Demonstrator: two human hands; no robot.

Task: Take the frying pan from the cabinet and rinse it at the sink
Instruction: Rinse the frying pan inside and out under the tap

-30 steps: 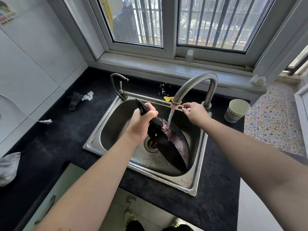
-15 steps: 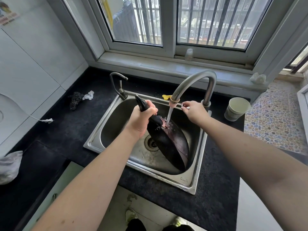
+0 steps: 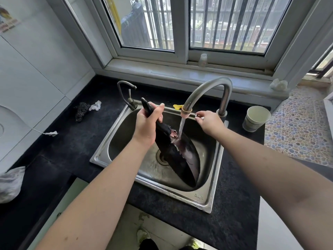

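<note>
The left hand (image 3: 146, 124) grips the frying pan (image 3: 180, 156) by its handle; its long axis slants down and away into the sink (image 3: 207, 199). The right hand (image 3: 209, 122) pinches the tap lever (image 3: 197, 116), just beyond the running water (image 3: 181, 125).

Daylight pours in through the barred window (image 3: 180, 24) at twelve o'clock, and it is the only light source that shows. The scene outside is pale and washed out, close to overexposed at one o'clock. The white wall tiles (image 3: 36, 65) at ten o'clock are evenly bright. The black surface (image 3: 68, 145) stays dark and matte, showing little detail. The steel sink (image 3: 207, 195) carries soft highlights on its rim and a dull sheen in the basin, with shadow under the forearms. Wide-angle distortion bends the window frame and stretches both arms toward five and seven o'clock. Focus is fairly sharp at the centre, softer at the edges.
</note>
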